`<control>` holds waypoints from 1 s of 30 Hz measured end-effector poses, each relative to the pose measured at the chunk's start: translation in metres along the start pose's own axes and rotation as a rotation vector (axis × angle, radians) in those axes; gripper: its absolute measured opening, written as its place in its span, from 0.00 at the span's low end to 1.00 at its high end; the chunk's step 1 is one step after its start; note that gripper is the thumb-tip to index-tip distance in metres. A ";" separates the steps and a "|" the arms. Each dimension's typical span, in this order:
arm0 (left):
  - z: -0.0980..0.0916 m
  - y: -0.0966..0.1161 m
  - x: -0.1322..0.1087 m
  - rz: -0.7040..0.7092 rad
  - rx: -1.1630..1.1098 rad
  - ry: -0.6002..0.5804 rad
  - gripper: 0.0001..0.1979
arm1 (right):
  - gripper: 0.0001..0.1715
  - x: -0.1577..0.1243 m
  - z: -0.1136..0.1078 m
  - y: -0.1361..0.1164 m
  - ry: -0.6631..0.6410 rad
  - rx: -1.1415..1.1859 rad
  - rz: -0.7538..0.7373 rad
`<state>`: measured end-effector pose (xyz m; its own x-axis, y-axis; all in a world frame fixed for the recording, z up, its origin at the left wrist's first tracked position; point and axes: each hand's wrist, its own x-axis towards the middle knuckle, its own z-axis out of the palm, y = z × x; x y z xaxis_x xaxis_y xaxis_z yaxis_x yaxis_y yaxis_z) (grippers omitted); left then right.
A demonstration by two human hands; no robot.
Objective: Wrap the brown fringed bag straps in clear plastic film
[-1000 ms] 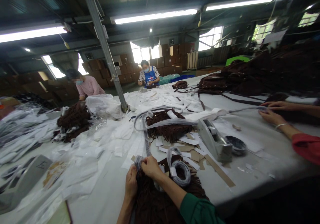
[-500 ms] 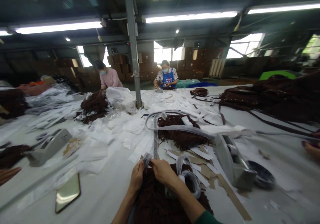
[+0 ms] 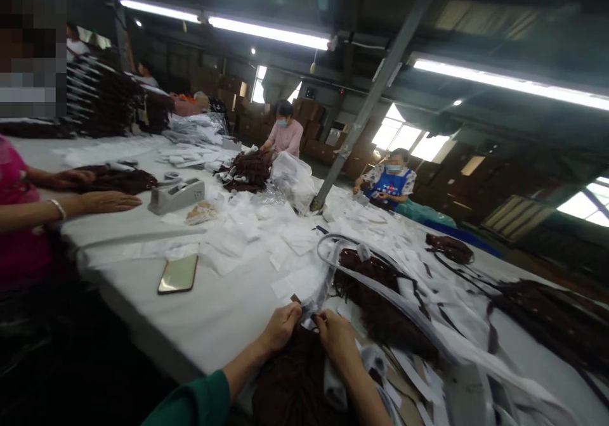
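My left hand (image 3: pixel 281 326) and my right hand (image 3: pixel 335 336) meet at the near table edge, both pinched on the end of a strap wrapped in clear plastic (image 3: pixel 323 286). The strap loops away over a dark brown fringed bag (image 3: pixel 380 299) lying further out. Under my wrists lies another brown fringed bag (image 3: pixel 290 381). A white wrapped bundle (image 3: pixel 333 385) sits beside my right wrist.
A phone (image 3: pixel 178 273) lies on the white table (image 3: pixel 228 312) to my left. A grey tape dispenser (image 3: pixel 176 194) stands beyond it. A person in pink at the left rests both hands (image 3: pixel 107 202) on the table. Two people work at the far side near a metal post (image 3: pixel 361 106).
The view has swung left and tilted; the person in pink and the phone have come into sight. My hands keep their grip on the strap end.
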<state>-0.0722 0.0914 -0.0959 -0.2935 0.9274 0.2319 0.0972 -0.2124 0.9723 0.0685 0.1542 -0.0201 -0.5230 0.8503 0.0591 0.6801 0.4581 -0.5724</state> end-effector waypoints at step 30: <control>-0.011 0.002 0.001 0.127 0.156 -0.106 0.23 | 0.18 -0.027 0.035 -0.010 -0.099 1.508 0.495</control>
<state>-0.0828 0.0879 -0.0931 -0.1691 0.9250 0.3403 0.2750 -0.2872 0.9175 0.0574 0.1173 -0.0446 -0.4850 0.7840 -0.3873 -0.2934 -0.5631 -0.7725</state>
